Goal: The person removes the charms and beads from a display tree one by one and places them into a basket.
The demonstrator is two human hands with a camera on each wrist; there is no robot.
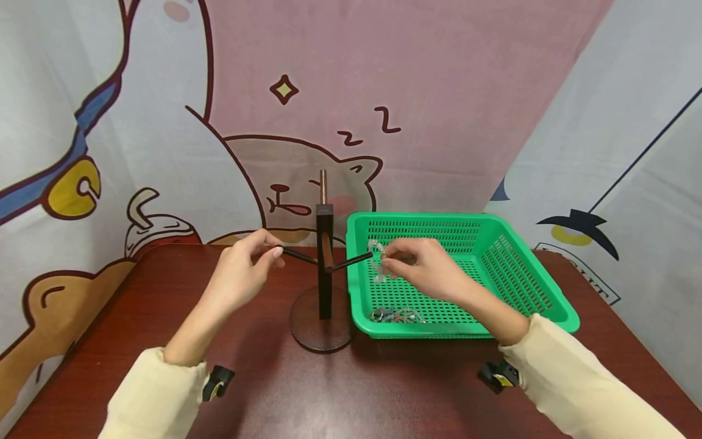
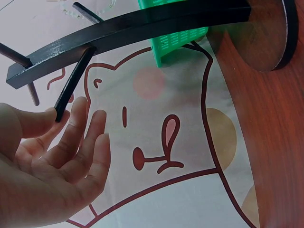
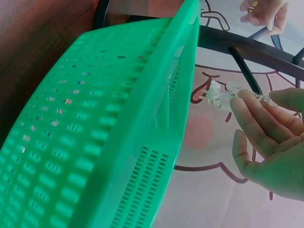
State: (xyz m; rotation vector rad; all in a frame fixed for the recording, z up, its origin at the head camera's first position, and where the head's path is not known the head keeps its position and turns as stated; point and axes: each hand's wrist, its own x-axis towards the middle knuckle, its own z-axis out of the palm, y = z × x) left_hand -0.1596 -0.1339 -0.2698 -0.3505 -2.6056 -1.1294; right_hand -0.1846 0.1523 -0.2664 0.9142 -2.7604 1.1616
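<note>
A dark stand (image 1: 325, 262) with a round base and thin side pegs stands upright on the table. My left hand (image 1: 241, 268) pinches the tip of its left peg (image 1: 298, 254) between thumb and index finger; the other fingers are spread in the left wrist view. On the right, my right hand (image 1: 425, 265) pinches a clear beaded bracelet (image 3: 218, 95) between thumb and fingers. The bracelet hangs right at the tip of the right peg (image 1: 351, 261), overlapping it in the head view. Whether the peg passes through its loop, I cannot tell.
Behind and below my right hand is a green plastic basket (image 1: 439, 331), close beside the stand. Several small pieces of beaded jewellery (image 1: 395, 315) lie in its near left corner. A cartoon-printed cloth (image 1: 439, 122) hangs behind the reddish-brown table (image 1: 263, 378).
</note>
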